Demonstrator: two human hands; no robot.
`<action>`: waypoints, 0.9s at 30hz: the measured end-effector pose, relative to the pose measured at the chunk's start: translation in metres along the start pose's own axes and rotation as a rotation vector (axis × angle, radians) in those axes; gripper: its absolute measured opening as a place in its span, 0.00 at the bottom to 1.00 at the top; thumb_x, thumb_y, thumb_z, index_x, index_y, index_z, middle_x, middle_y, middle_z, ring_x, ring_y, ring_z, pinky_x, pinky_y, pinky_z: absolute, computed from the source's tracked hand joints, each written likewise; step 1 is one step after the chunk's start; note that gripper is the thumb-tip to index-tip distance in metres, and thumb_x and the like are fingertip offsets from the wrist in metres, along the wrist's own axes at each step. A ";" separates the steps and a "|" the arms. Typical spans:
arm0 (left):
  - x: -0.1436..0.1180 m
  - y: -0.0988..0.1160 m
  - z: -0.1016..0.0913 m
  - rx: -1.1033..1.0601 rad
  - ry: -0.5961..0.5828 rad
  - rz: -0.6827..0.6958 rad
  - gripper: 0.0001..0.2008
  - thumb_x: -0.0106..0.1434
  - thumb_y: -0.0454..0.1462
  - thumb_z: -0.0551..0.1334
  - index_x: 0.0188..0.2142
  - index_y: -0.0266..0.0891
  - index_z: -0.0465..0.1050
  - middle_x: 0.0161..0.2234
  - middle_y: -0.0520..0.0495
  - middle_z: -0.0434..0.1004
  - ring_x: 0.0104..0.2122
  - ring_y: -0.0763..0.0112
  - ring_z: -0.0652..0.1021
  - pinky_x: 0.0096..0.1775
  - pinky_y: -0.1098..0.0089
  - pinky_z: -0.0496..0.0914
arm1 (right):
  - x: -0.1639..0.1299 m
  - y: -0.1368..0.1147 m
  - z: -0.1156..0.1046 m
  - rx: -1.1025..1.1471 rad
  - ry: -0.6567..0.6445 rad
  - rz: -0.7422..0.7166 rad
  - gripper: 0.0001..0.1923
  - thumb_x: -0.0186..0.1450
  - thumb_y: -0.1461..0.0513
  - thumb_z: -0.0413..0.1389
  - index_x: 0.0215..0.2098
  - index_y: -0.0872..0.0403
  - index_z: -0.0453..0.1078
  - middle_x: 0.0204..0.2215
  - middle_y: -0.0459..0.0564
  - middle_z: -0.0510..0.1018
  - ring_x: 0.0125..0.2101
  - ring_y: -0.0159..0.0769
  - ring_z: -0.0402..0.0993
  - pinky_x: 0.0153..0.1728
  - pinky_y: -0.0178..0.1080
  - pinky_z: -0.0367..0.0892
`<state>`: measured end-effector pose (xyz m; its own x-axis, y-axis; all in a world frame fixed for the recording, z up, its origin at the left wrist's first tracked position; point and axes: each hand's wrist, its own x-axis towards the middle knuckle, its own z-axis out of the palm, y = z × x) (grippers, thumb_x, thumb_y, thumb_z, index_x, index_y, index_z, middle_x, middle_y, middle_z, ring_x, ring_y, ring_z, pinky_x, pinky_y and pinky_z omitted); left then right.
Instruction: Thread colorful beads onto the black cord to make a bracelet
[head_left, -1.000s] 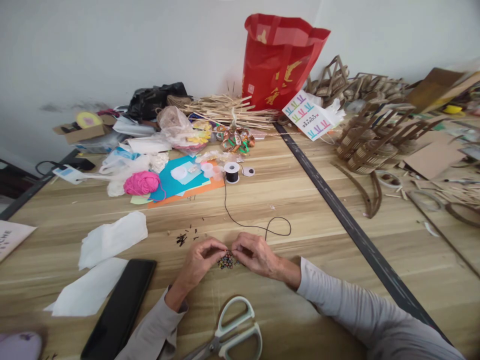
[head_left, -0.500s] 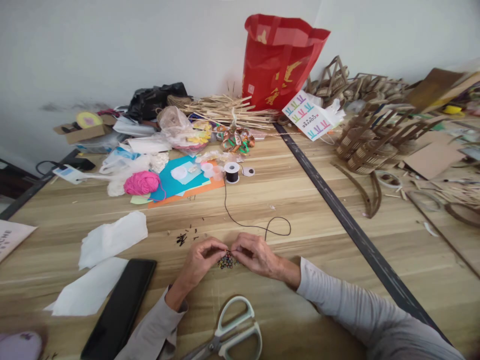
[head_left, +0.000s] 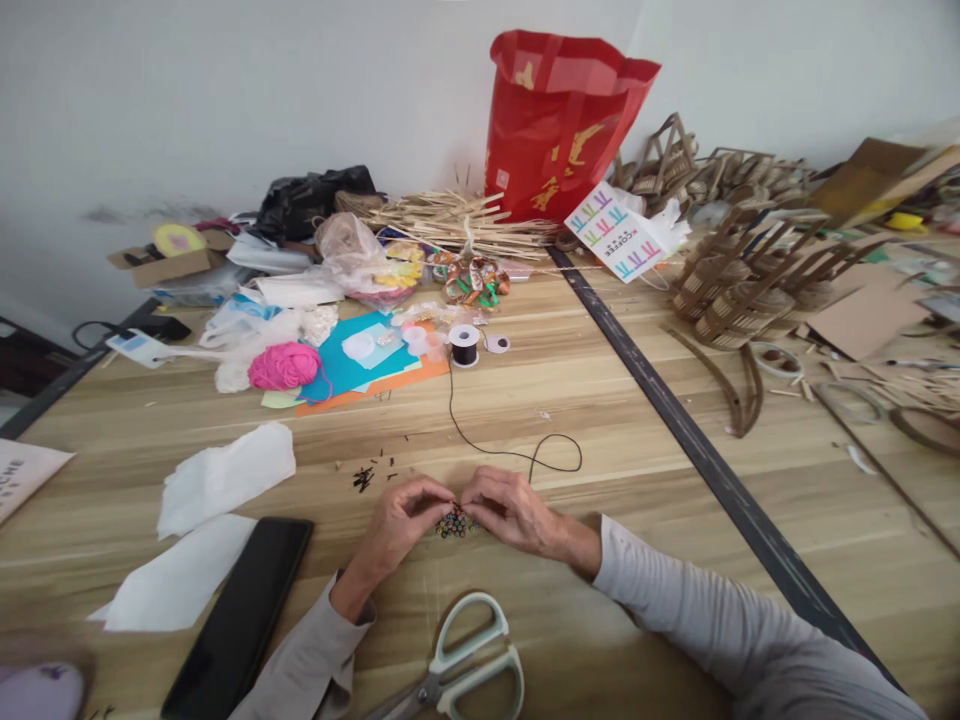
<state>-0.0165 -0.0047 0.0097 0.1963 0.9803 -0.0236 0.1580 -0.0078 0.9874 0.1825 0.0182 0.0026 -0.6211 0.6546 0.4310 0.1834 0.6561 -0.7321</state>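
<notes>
Black cord runs from one spool toward two hands, fingers pinching something tiny (unclear what) at one bead cluster.

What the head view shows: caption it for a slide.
Left hand and right hand pinch close together by beads, black cord beyond, scissors nearer.

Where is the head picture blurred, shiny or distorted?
Head view: rounded pale purple object, lower left, blurred; head view: light brown wooden table, pale sheen at front; head view: long flat black strip, bowed, perhaps by the lens; head view: small multicoloured round beads, not sharp enough to count.
</notes>
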 end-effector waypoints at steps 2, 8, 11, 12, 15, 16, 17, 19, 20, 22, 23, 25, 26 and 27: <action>0.000 -0.001 0.000 0.000 0.002 -0.002 0.03 0.51 0.33 0.67 0.28 0.35 0.77 0.26 0.47 0.78 0.27 0.70 0.76 0.31 0.72 0.70 | 0.000 0.000 0.000 0.006 -0.003 0.001 0.06 0.67 0.63 0.50 0.34 0.56 0.68 0.29 0.51 0.73 0.29 0.32 0.68 0.29 0.33 0.63; 0.000 -0.002 -0.001 -0.011 -0.007 -0.011 0.03 0.51 0.33 0.67 0.28 0.35 0.77 0.26 0.47 0.78 0.27 0.70 0.76 0.31 0.73 0.70 | 0.000 0.000 0.000 0.007 0.005 -0.002 0.06 0.67 0.64 0.50 0.34 0.56 0.68 0.29 0.51 0.73 0.29 0.33 0.68 0.30 0.33 0.63; 0.000 -0.001 0.000 -0.020 -0.006 -0.013 0.03 0.51 0.33 0.67 0.27 0.35 0.77 0.26 0.47 0.78 0.27 0.70 0.76 0.31 0.73 0.70 | 0.001 -0.001 0.000 0.008 0.014 0.002 0.06 0.67 0.64 0.50 0.34 0.56 0.68 0.28 0.51 0.73 0.28 0.32 0.68 0.28 0.33 0.63; 0.000 -0.001 0.000 -0.022 -0.005 -0.013 0.03 0.51 0.33 0.67 0.27 0.35 0.77 0.26 0.47 0.78 0.27 0.70 0.76 0.31 0.73 0.70 | 0.001 -0.001 0.000 0.005 0.020 0.004 0.07 0.67 0.64 0.50 0.34 0.56 0.68 0.28 0.50 0.73 0.28 0.32 0.67 0.28 0.33 0.62; 0.000 0.000 0.000 -0.023 -0.003 -0.018 0.03 0.50 0.33 0.67 0.27 0.35 0.77 0.26 0.47 0.78 0.27 0.70 0.76 0.31 0.73 0.70 | 0.001 -0.001 0.001 -0.015 0.043 0.004 0.08 0.67 0.63 0.50 0.32 0.57 0.67 0.26 0.49 0.72 0.27 0.31 0.66 0.27 0.32 0.61; 0.000 0.001 0.000 -0.023 -0.002 -0.020 0.03 0.50 0.33 0.67 0.27 0.35 0.77 0.25 0.47 0.78 0.27 0.70 0.76 0.31 0.73 0.70 | 0.001 -0.001 0.001 -0.023 0.048 0.005 0.08 0.67 0.63 0.49 0.32 0.57 0.67 0.26 0.49 0.71 0.26 0.31 0.66 0.26 0.32 0.61; 0.000 0.001 0.000 -0.023 -0.002 -0.021 0.03 0.50 0.33 0.67 0.27 0.34 0.77 0.25 0.47 0.78 0.27 0.70 0.76 0.31 0.73 0.70 | 0.000 -0.001 0.001 -0.030 0.051 0.007 0.08 0.67 0.63 0.49 0.32 0.57 0.67 0.26 0.49 0.71 0.26 0.31 0.66 0.26 0.32 0.61; 0.000 0.001 0.000 -0.026 0.000 -0.018 0.03 0.50 0.33 0.67 0.27 0.34 0.77 0.25 0.47 0.78 0.27 0.71 0.76 0.31 0.74 0.70 | 0.000 -0.001 0.002 -0.039 0.048 0.013 0.08 0.67 0.63 0.49 0.32 0.56 0.67 0.26 0.49 0.71 0.26 0.31 0.66 0.26 0.32 0.60; 0.000 0.002 0.000 -0.026 0.001 -0.017 0.03 0.50 0.33 0.67 0.27 0.34 0.77 0.25 0.47 0.78 0.27 0.71 0.76 0.31 0.74 0.70 | 0.000 -0.001 0.002 -0.043 0.048 0.014 0.08 0.67 0.63 0.50 0.32 0.56 0.67 0.25 0.49 0.70 0.26 0.31 0.66 0.25 0.32 0.60; 0.000 0.002 0.000 -0.022 -0.002 -0.017 0.03 0.50 0.32 0.67 0.27 0.34 0.77 0.25 0.47 0.78 0.27 0.71 0.76 0.31 0.74 0.70 | 0.000 -0.001 0.002 -0.047 0.050 0.014 0.07 0.67 0.63 0.50 0.32 0.56 0.67 0.25 0.49 0.70 0.26 0.31 0.66 0.25 0.32 0.60; 0.000 0.002 0.000 -0.020 -0.004 -0.016 0.02 0.51 0.32 0.67 0.27 0.34 0.77 0.25 0.47 0.78 0.27 0.71 0.76 0.31 0.74 0.70 | 0.000 0.000 0.002 -0.045 0.051 0.011 0.07 0.66 0.63 0.50 0.32 0.56 0.67 0.25 0.48 0.70 0.26 0.31 0.66 0.26 0.32 0.61; 0.000 0.001 0.000 -0.019 -0.007 -0.014 0.02 0.51 0.32 0.67 0.27 0.34 0.77 0.25 0.47 0.78 0.27 0.71 0.76 0.31 0.74 0.70 | 0.000 0.000 0.002 -0.039 0.054 0.003 0.06 0.66 0.64 0.51 0.32 0.57 0.67 0.25 0.49 0.71 0.26 0.31 0.66 0.26 0.32 0.61; 0.000 0.001 0.000 -0.022 -0.007 -0.013 0.02 0.51 0.32 0.67 0.27 0.34 0.77 0.25 0.47 0.78 0.27 0.71 0.76 0.31 0.74 0.70 | 0.000 0.000 0.002 -0.037 0.054 0.000 0.06 0.66 0.64 0.51 0.32 0.57 0.68 0.26 0.49 0.71 0.26 0.31 0.66 0.26 0.32 0.61; 0.000 0.001 0.000 -0.027 -0.006 -0.011 0.02 0.51 0.32 0.67 0.27 0.34 0.77 0.25 0.47 0.78 0.27 0.71 0.76 0.31 0.74 0.70 | 0.000 0.000 0.002 -0.036 0.052 -0.002 0.06 0.66 0.64 0.51 0.32 0.57 0.68 0.26 0.49 0.71 0.26 0.31 0.66 0.26 0.32 0.61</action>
<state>-0.0165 -0.0045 0.0108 0.2000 0.9792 -0.0354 0.1339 0.0084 0.9910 0.1809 0.0178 0.0012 -0.5811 0.6711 0.4604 0.2096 0.6701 -0.7121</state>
